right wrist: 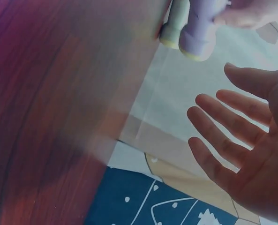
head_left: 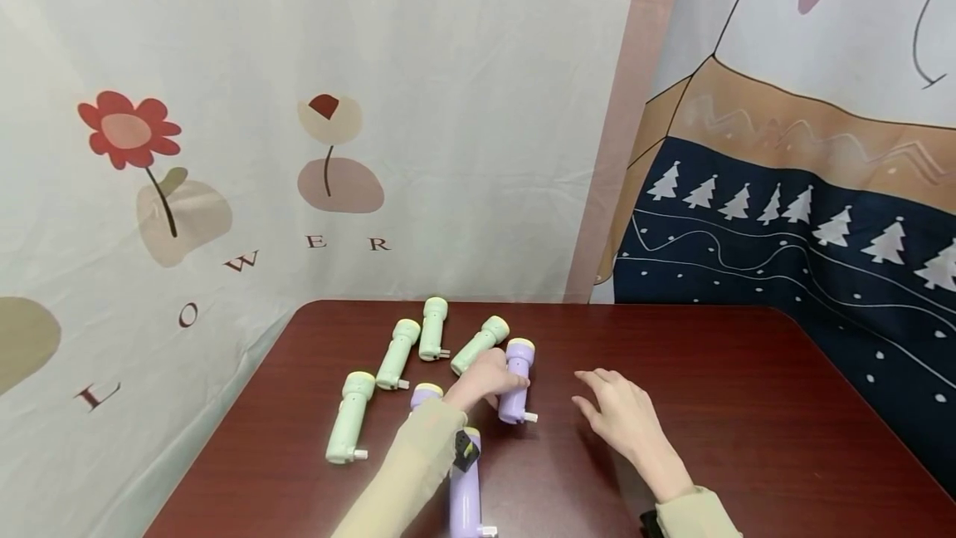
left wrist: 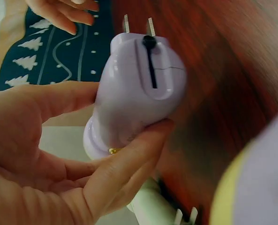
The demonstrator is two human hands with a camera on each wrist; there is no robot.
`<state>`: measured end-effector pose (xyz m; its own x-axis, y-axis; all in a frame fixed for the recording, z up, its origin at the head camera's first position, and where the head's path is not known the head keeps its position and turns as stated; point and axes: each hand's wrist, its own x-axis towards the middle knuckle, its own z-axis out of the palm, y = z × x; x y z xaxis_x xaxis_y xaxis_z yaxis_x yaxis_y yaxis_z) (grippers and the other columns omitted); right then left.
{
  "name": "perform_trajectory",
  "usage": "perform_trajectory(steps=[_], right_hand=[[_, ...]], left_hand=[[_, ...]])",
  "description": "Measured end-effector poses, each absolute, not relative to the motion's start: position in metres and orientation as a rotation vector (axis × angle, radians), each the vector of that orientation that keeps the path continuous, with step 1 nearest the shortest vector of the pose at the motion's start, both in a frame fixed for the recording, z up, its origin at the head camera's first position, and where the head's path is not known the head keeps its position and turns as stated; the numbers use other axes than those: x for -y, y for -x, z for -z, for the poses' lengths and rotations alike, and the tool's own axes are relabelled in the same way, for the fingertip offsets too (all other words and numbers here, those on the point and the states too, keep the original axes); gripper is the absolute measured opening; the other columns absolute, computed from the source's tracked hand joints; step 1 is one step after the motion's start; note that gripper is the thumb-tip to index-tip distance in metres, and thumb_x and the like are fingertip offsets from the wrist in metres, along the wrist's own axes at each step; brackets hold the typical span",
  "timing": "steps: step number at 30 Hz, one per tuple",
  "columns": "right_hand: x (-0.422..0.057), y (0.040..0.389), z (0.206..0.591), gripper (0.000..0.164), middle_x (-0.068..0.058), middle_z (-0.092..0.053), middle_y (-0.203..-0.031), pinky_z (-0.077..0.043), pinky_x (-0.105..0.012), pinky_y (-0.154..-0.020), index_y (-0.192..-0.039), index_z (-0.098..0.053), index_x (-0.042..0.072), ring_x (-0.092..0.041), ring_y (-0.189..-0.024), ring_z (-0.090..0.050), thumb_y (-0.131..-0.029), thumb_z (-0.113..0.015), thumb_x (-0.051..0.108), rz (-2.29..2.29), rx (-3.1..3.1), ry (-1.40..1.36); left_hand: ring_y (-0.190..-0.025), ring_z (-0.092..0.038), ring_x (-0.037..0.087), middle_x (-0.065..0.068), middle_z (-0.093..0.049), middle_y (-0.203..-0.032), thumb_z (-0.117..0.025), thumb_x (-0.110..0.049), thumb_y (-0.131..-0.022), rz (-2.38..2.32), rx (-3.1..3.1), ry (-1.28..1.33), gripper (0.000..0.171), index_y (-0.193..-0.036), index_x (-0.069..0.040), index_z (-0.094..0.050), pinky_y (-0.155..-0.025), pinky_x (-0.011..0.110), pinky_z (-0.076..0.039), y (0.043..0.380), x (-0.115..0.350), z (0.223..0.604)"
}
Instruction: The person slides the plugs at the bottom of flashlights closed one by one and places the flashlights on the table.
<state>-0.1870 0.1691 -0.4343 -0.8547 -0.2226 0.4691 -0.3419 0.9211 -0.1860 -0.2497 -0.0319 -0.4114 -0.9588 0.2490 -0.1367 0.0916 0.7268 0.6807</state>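
My left hand (head_left: 481,379) grips a purple flashlight (head_left: 515,388) by its body. It stands roughly upright with its yellow-rimmed head up. In the left wrist view the thumb and fingers close round the flashlight (left wrist: 129,89), whose end shows a black slider and two metal plug prongs (left wrist: 151,26). My right hand (head_left: 623,415) hovers to the right of it, holding nothing. Its fingers are spread and loosely bent, as the right wrist view shows the hand (right wrist: 251,154) palm on. Two more purple flashlights, one (head_left: 465,492) near the front and one (head_left: 427,391) behind the left forearm, are partly covered.
Several light green flashlights, among them one at the left (head_left: 349,420), one at the back (head_left: 433,330) and one beside the left hand (head_left: 481,343), are on the dark red-brown table (head_left: 717,405). A printed curtain (head_left: 478,106) hangs behind the table's far edge.
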Motion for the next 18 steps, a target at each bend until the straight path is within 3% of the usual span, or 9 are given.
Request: perform_trajectory(steps=[7,18], right_hand=[[-0.161,0.183,0.431,0.030,0.001,-0.071,-0.092,-0.053,-0.035,-0.067,-0.099,-0.072,0.013,-0.018,-0.083,-0.067,-0.073,-0.080,0.026,-0.425,2.622,-0.478],[-0.151,0.182,0.431,0.035,0.006,-0.070,-0.088,-0.050,-0.028,-0.062,-0.095,-0.072,0.015,-0.013,-0.078,-0.064,-0.065,-0.085,0.027,-0.458,2.480,-0.607]], left_hand=[[-0.049,-0.064,0.025,0.010,-0.060,-0.065,-0.072,-0.019,-0.077,-1.254,-2.654,-0.218,0.027,-0.075,0.004,-0.060,-0.057,0.042,-0.056,0.246,0.029,0.404],[-0.053,-0.067,0.025,0.010,-0.062,-0.067,-0.072,-0.022,-0.078,-1.424,-2.653,-0.180,0.029,-0.077,0.004,-0.061,-0.057,0.040,-0.056,0.241,0.023,0.404]])
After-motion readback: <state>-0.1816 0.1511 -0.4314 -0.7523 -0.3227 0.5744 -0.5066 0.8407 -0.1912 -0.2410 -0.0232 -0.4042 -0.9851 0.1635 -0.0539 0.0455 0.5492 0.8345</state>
